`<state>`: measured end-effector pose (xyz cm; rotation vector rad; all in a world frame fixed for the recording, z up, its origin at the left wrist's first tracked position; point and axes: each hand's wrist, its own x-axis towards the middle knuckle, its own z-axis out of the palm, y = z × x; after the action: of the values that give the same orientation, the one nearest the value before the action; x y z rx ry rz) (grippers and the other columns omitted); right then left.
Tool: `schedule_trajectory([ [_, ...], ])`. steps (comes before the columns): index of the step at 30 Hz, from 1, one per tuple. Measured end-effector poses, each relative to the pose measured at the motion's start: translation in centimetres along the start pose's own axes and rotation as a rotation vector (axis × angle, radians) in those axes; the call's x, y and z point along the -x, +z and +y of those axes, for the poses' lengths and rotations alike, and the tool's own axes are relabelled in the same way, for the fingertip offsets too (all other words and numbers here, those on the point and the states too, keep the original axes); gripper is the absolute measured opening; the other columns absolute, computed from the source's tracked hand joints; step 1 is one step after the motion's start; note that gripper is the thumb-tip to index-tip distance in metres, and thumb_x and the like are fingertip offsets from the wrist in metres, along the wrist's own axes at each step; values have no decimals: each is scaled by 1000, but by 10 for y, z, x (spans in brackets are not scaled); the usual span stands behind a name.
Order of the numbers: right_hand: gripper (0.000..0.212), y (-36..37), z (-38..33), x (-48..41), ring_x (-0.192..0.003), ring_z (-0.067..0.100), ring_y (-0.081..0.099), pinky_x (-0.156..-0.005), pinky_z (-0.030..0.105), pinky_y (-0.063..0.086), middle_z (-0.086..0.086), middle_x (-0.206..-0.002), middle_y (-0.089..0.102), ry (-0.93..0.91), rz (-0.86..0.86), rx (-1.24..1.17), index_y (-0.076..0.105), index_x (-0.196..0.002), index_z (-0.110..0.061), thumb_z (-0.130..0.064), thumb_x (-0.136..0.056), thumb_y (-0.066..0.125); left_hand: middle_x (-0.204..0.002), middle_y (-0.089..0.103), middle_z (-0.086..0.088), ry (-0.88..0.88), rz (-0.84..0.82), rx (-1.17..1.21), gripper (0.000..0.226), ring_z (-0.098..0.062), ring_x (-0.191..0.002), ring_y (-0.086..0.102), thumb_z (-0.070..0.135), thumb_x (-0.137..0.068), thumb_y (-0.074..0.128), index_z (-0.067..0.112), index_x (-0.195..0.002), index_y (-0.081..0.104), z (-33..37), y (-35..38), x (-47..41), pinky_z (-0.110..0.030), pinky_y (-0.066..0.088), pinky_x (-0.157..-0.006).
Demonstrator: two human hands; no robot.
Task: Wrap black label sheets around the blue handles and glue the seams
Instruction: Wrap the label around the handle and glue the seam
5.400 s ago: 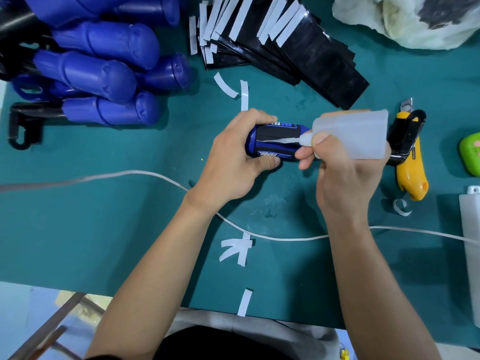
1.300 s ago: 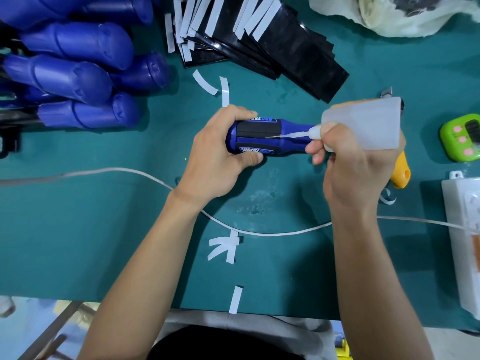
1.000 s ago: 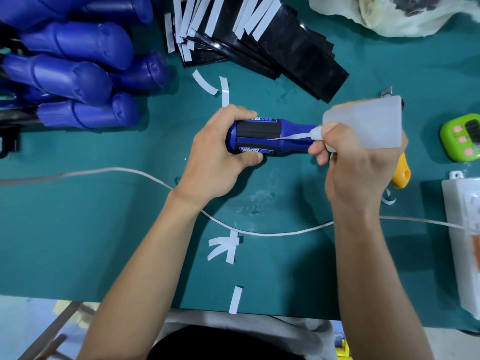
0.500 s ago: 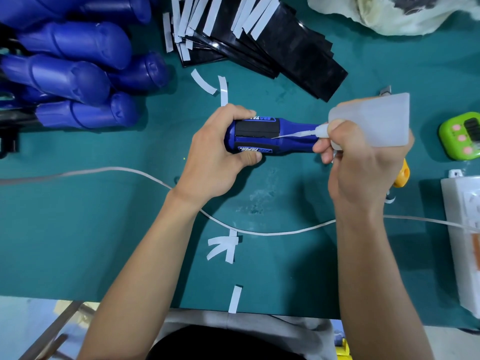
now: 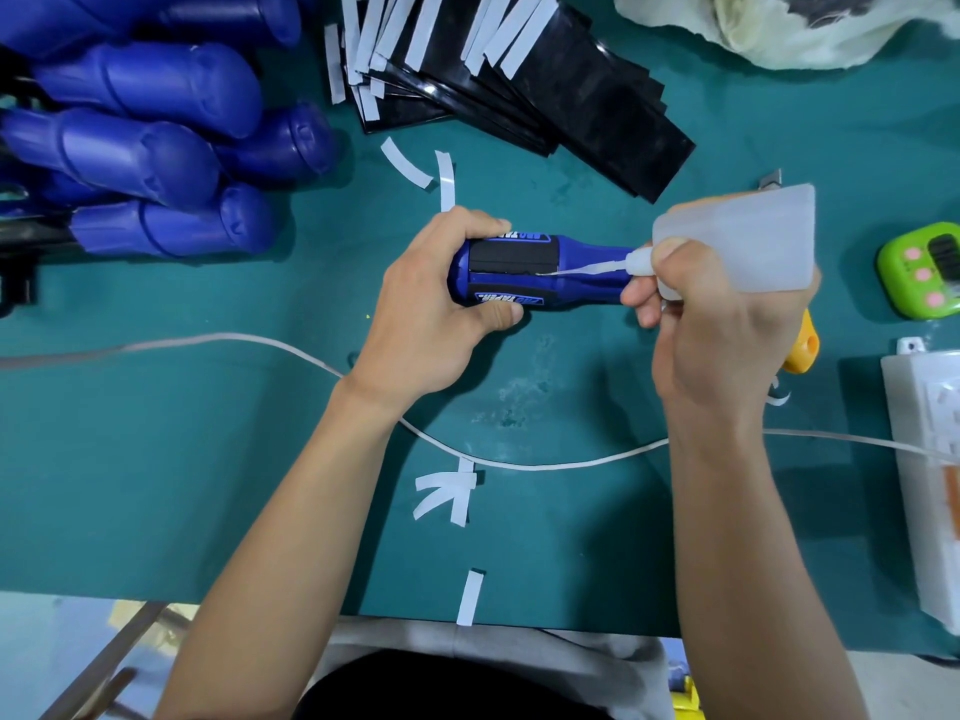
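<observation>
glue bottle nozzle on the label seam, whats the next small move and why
Probably draw the thin nozzle of the translucent white glue bottle the last bit rightward to the edge of the black label sheet. The right hand has run it rightward along the seam while the left hand grips the blue plastic handle.

Yel. knife mostly behind R grip

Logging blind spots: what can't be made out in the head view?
Head view:
Glue flow at the nozzle tip: too small.
Yellow knife: mostly hidden behind the right hand and glue bottle.
Blue handle: butt end covered by the left hand.
White box: cut by right edge.
</observation>
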<state>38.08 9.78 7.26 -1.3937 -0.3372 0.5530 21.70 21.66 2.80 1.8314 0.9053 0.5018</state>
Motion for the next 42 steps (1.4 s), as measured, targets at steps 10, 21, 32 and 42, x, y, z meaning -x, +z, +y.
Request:
schedule_trajectory([
  [10, 18, -2, 0, -1, -44, 30, 53, -48, 26, 38, 3, -54, 61, -17, -6, 17, 66, -62, -17, -5, -75, 64, -119, 66, 15, 4, -2, -2, 60, -15, -108, 65, 16, -67, 91, 28, -118, 62, -1, 0, 1, -41, 53, -98],
  [21, 9, -6, 3, -3, -44, 29, 53, -48, 23, 38, 2, -54, 60, -26, 8, 27, 63, -67, -4, -3, -76, 63, -117, 66, 20, 16, 3, -5, 61, -12, -107, 65, 16, -67, 91, 33, -117, 61, 1, 1, 1, -31, 52, -97],
  [32, 10, -7, 3, -4, -44, 30, 51, -48, 23, 37, 2, -53, 59, -25, 15, 34, 62, -67, 3, -3, -76, 63, -118, 67, 16, 19, 2, -4, 61, -14, -107, 65, 14, -68, 92, 29, -118, 62, -1, 0, 1, -35, 53, -98],
  [42, 15, -9, 0, -5, -44, 31, 50, -49, 26, 37, 2, -54, 60, -41, 25, 46, 65, -61, -15, -7, -73, 64, -119, 67, 12, 14, -3, 5, 60, -19, -109, 65, 15, -68, 92, 32, -117, 60, 0, 1, 1, -44, 53, -99],
])
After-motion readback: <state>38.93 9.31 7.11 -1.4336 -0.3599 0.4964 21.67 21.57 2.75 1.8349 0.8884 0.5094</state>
